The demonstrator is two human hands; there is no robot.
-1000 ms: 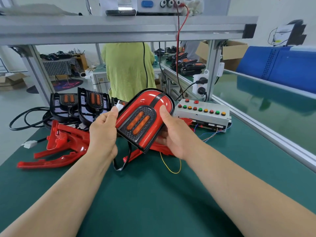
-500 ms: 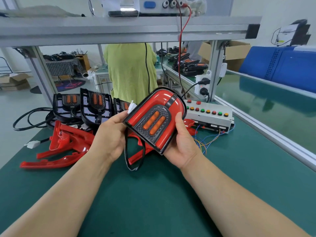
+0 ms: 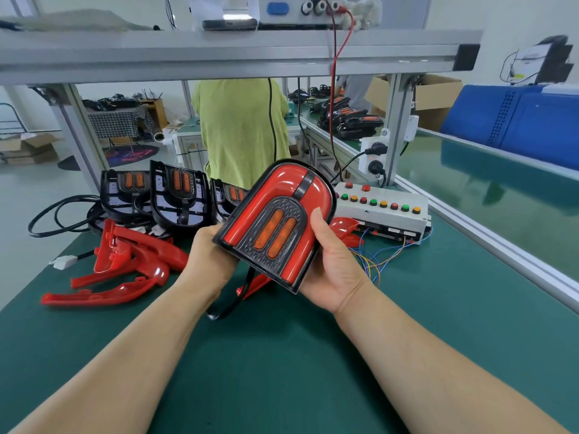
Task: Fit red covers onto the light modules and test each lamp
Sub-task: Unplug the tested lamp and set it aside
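Lamp (image 3: 277, 225) tilted, rounded end up-right, between left hand (image 3: 209, 257) and right hand (image 3: 332, 268)

Bare left forearm (image 3: 119, 355), bare right forearm (image 3: 438, 364), bare left grip (image 3: 208, 261), bare right grip (image 3: 335, 270), faint creases at the right wrist (image 3: 340, 308)

factory assembly line: green workbench (image 3: 282, 355), button test box (image 3: 380, 211), stacked lamp modules (image 3: 178, 195)
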